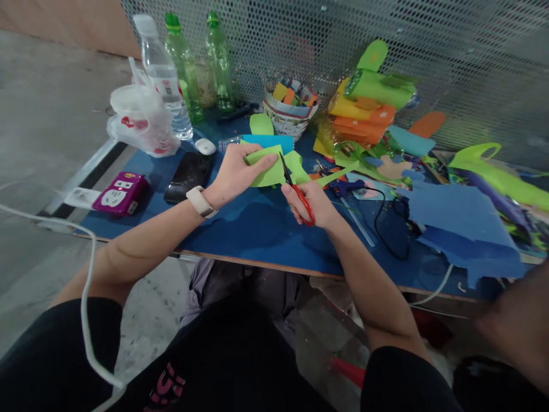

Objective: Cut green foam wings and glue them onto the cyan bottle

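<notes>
Paper (262, 167), lime-green, looks partly cut, held above blue tabletop (249, 229). Left hand (237, 171) pinches it, thumb on top; right hand (316, 200) fingers curl round red-handled scissors (304, 201), blades at paper's edge. 1 apparent offcut (295, 165) beside blades; remaining cut unclear.

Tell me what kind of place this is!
Probably a craft spot: scissors, green paper and a basket of colourful scraps share a blue table.

Red scissor handles (305, 203) partly hidden
</notes>
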